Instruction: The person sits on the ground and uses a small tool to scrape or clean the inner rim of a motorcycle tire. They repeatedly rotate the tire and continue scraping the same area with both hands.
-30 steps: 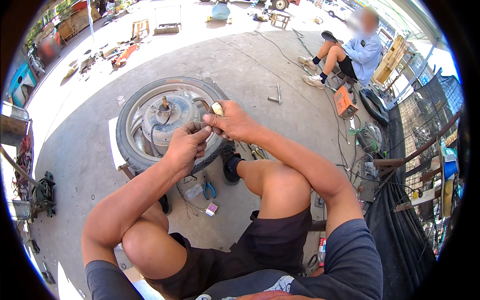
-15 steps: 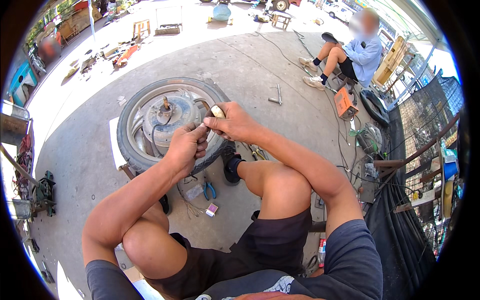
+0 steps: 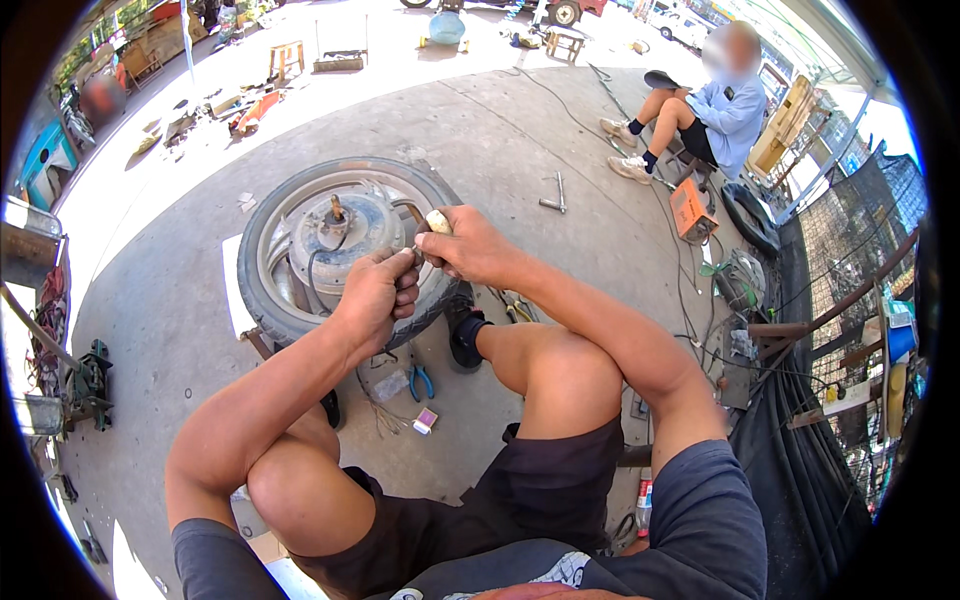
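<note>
My right hand (image 3: 474, 248) is closed around a pale, cream-coloured handle (image 3: 438, 221) whose rounded end sticks out above the thumb. Fingers hide the rest of that tool. Pressed close against it, my left hand (image 3: 376, 290) pinches something too small to make out. Both hands are held over the near right side of a spoked wheel with a black tyre (image 3: 256, 292). The wheel lies flat, its broad grey hub (image 3: 371, 238) facing up. From the hub's middle rises a brownish axle (image 3: 337, 209), with a dark cable beside it.
Near my feet lie blue-handled pliers (image 3: 421, 382), a clear plastic bag (image 3: 391, 386), loose wires (image 3: 383, 420) and a small box (image 3: 425, 420). A T-shaped metal tool (image 3: 557, 194) lies beyond. At right, a person (image 3: 730, 115) sits near an orange machine (image 3: 692, 211) and a loose tyre (image 3: 748, 216).
The hands stay together over the wheel in nearly the same grip. The whole view has shifted slightly.
</note>
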Motion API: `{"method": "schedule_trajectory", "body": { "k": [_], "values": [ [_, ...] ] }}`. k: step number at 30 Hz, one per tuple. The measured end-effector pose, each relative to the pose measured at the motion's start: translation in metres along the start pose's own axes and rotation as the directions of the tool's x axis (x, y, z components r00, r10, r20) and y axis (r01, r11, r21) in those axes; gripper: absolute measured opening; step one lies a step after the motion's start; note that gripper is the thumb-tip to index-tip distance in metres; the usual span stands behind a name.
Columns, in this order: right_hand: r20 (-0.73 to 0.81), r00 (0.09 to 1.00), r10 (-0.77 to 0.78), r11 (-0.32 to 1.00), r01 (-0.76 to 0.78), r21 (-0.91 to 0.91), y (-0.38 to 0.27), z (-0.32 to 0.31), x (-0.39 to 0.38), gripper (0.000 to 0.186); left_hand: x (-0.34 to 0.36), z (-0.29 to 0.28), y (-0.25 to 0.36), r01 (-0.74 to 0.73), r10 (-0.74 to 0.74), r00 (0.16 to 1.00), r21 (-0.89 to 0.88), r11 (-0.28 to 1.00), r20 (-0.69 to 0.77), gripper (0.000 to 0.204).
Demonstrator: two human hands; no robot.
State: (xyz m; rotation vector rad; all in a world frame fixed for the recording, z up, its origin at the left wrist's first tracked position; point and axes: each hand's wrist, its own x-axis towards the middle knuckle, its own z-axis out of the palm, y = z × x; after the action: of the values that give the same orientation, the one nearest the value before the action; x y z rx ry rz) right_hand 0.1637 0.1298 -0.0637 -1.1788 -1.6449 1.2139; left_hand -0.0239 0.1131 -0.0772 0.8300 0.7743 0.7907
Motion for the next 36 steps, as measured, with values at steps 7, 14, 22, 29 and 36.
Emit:
{"method": "schedule_trajectory", "body": {
  "k": [7,14,22,29,36],
  "values": [
    [-0.543,0.825,-0.158,0.974,0.220,0.051,-0.026,-0.026,0.008,0.015,-0.001,0.001,0.002,0.022,-0.023,0.999,0.039,0.999,0.027,0.016],
    [-0.775,0.533,-0.341,0.896,0.434,-0.096,-0.052,-0.046,-0.002,0.016,-0.001,0.008,0.002,0.038,-0.043,0.996,0.072,0.997,0.075,0.016],
    [-0.797,0.373,-0.475,0.835,0.477,-0.274,-0.058,-0.051,-0.005,0.023,-0.003,0.003,0.000,0.028,-0.030,0.998,0.043,0.999,0.048,0.014],
    [-0.720,0.245,-0.650,0.730,0.464,-0.502,-0.058,-0.055,-0.007,0.035,-0.003,0.006,0.000,0.034,-0.037,0.998,0.064,0.997,0.051,0.015],
    [-0.639,0.217,-0.738,0.658,0.445,-0.608,-0.047,-0.057,-0.004,0.036,-0.001,0.007,-0.001,0.054,-0.062,0.995,0.097,0.994,0.078,0.015]
  ]
}}
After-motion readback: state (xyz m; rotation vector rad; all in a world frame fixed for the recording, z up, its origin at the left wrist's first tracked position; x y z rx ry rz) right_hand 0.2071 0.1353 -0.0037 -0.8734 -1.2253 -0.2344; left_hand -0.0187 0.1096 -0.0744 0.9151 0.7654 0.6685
